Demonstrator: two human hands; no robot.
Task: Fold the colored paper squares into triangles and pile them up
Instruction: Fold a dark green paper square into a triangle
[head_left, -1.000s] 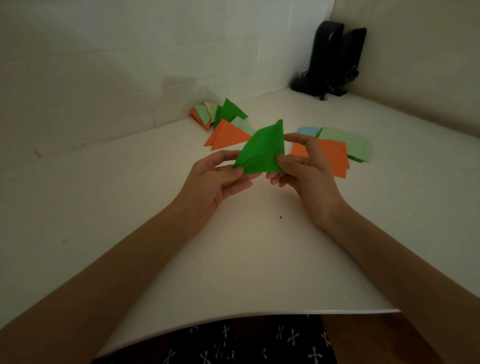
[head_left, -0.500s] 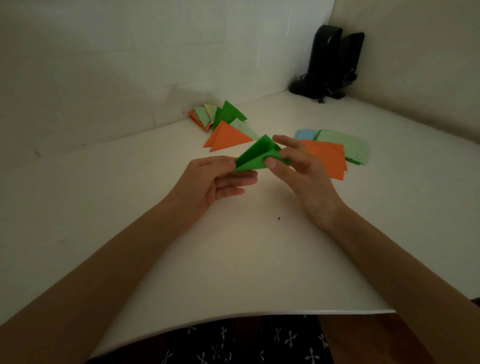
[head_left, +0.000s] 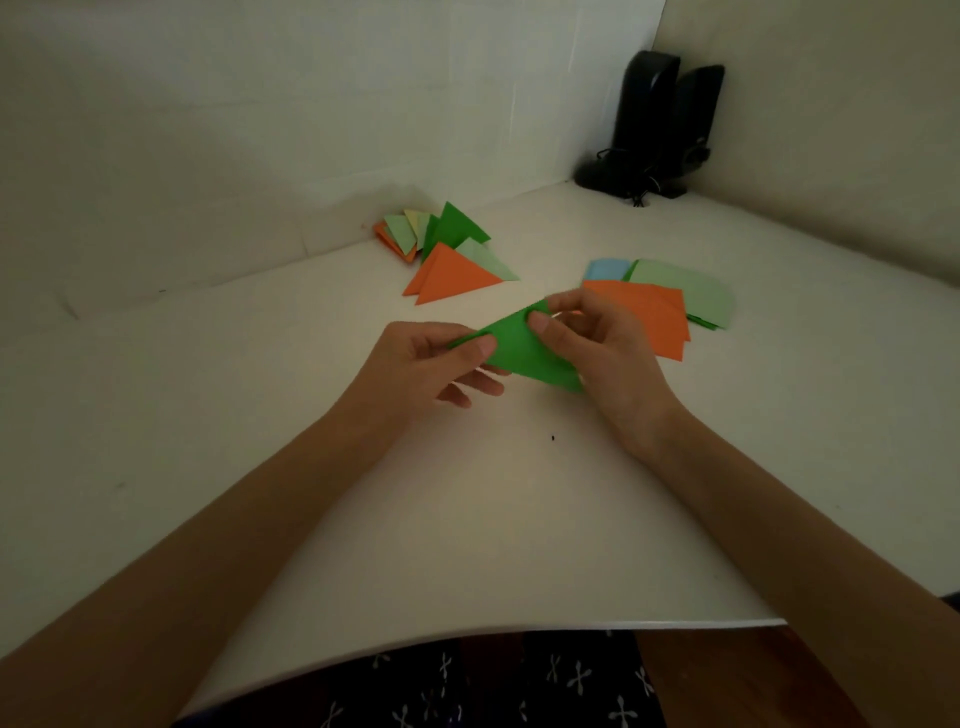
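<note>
While left hand (head_left: 421, 364) and right hand (head_left: 602, 348) each pinch the half-folded dark green paper square (head_left: 519, 353) at 5 o'clock from the folded-triangle pile (head_left: 452, 275), slipping corners could skew the crease tbh.

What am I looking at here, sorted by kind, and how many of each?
Hands: 2, left hand and right hand
Held green paper: 1
Paper heaps: 2, triangle heap and square stack
Black speakers: 2
Total: 7
</note>
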